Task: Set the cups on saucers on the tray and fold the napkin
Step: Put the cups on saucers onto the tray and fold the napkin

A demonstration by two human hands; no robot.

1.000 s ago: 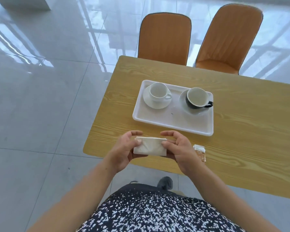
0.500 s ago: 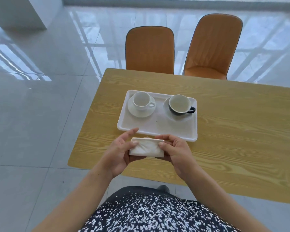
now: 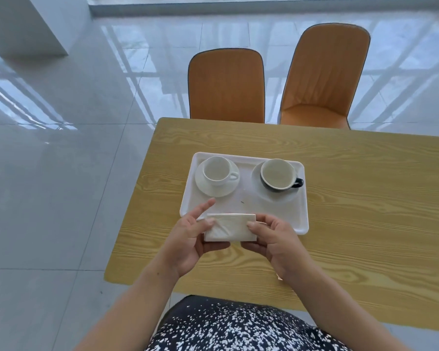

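A white tray lies on the wooden table. On its left side a white cup stands on a white saucer. On its right side a dark cup with a pale inside stands on a second white saucer. A folded white napkin is held over the tray's near edge. My left hand pinches its left end with the forefinger stretched out. My right hand pinches its right end.
Two orange chairs stand at the table's far side. The table's left edge runs close to the tray, with glossy grey floor tiles beyond. A small scrap peeks out under my right wrist.
The view has tilted so the tray sits nearer the hands. Both hands carried the napkin forward, over the tray's near edge. The small packet on the table is now mostly hidden by my right wrist.
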